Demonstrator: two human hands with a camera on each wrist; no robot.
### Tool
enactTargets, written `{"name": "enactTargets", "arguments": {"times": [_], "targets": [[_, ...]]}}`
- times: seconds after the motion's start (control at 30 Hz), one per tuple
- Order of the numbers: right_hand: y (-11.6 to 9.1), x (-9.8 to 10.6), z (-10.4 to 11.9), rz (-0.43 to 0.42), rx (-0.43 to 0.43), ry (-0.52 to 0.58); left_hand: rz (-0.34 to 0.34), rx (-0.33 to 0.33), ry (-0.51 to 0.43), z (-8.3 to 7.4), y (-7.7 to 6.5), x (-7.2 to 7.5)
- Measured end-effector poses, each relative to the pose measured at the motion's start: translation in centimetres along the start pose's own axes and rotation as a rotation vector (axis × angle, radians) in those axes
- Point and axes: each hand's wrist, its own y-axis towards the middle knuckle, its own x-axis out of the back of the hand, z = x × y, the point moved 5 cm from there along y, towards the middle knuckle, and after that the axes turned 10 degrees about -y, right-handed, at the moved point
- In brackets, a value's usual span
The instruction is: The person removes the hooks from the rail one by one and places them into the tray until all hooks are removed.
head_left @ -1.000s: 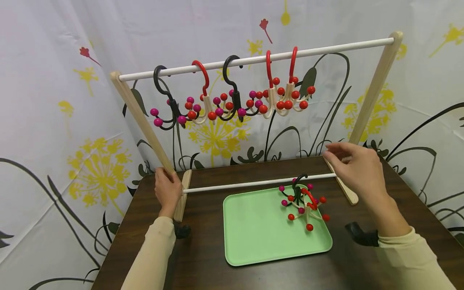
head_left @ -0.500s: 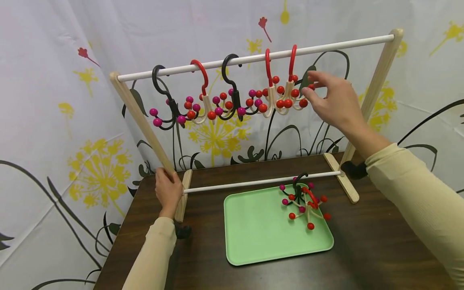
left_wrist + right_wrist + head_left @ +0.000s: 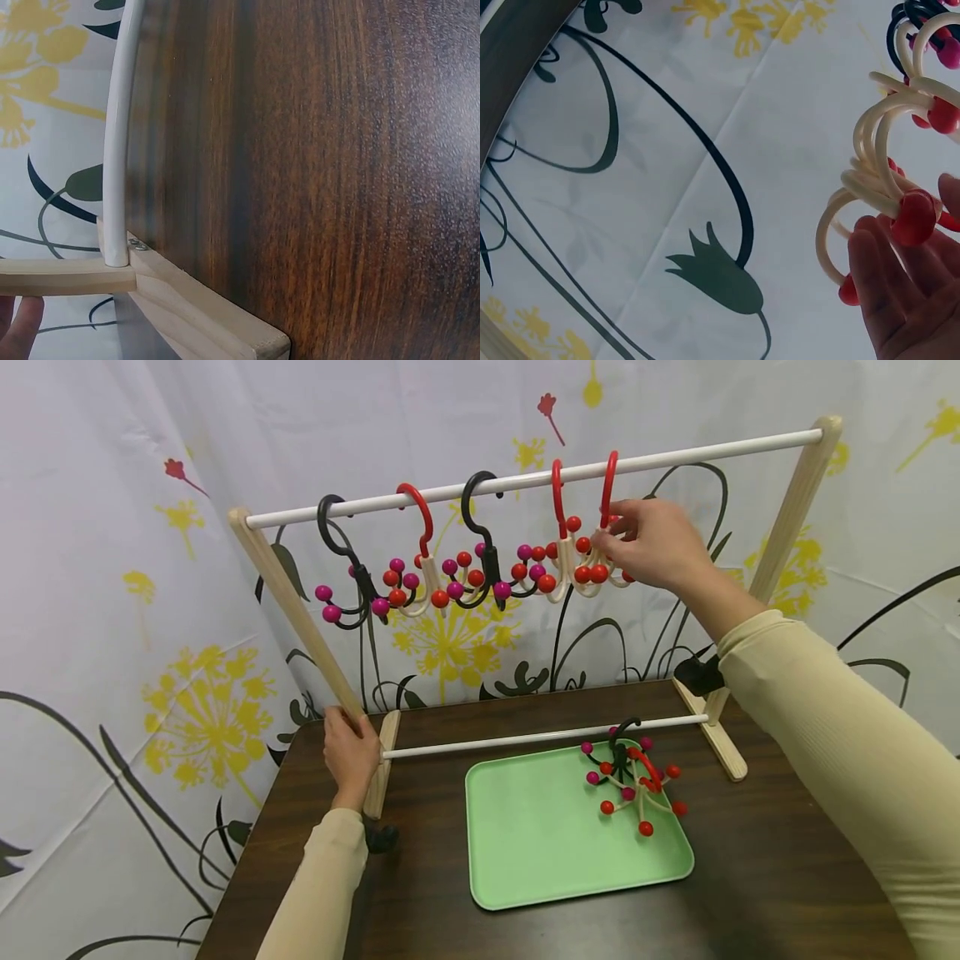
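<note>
My left hand (image 3: 351, 752) grips the lower left wooden post (image 3: 300, 618) of a small clothes rack; in the left wrist view a fingertip (image 3: 22, 326) shows beside that post. Several ball-tipped multi-hook hangers hang from the rack's white top rail (image 3: 697, 453). My right hand (image 3: 652, 543) is at the rightmost one, a cream hanger with a red hook (image 3: 609, 485), thumb and fingers closing around its neck. In the right wrist view, the fingers (image 3: 866, 262) lie by its cream arms and red balls (image 3: 913, 217). Just left hangs another cream hanger with a red hook (image 3: 558, 497).
A green tray (image 3: 540, 835) on the dark wooden table (image 3: 420, 893) holds a black hanger (image 3: 619, 760) and a cream hanger (image 3: 641, 793) with a red hook. A white lower rail (image 3: 517, 741) runs behind it. The patterned curtain (image 3: 202, 443) hangs at the back.
My right hand has risen from beside the right post's lower part and moved left to the rightmost hanging hanger. The left hand has stayed on the post.
</note>
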Motion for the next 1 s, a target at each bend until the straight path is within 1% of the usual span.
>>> {"name": "enactTargets", "arguments": {"times": [0.13, 0.33, 0.43, 0.63, 0.7, 0.8, 0.9, 1.0], "targets": [[0.4, -0.2, 0.1, 0.012, -0.012, -0.006, 0.004, 0.008, 0.004, 0.1, -0.2, 0.1], [0.5, 0.4, 0.0, -0.035, -0.017, -0.007, -0.003, -0.005, -0.001, -0.1, -0.1, 0.1], [0.4, 0.6, -0.3, -0.05, -0.034, 0.012, 0.0, -0.002, 0.001, -0.2, -0.1, 0.1], [0.4, 1.4, -1.0, -0.02, -0.118, 0.126, 0.003, -0.002, 0.006, -0.2, 0.0, 0.0], [0.4, 1.9, -1.2, -0.022, -0.122, 0.154, 0.003, -0.004, 0.007, -0.2, 0.0, -0.1], [0.4, 2.5, -1.4, -0.054, -0.104, 0.199, 0.001, -0.004, 0.01, -0.2, -0.1, -0.1], [0.3, 2.8, -1.6, -0.069, -0.098, 0.291, 0.0, -0.002, 0.01, -0.3, -0.1, -0.1], [0.0, 2.6, -2.1, -0.055, -0.129, 0.425, 0.001, 0.002, 0.01, -0.3, -0.1, -0.1]]}}
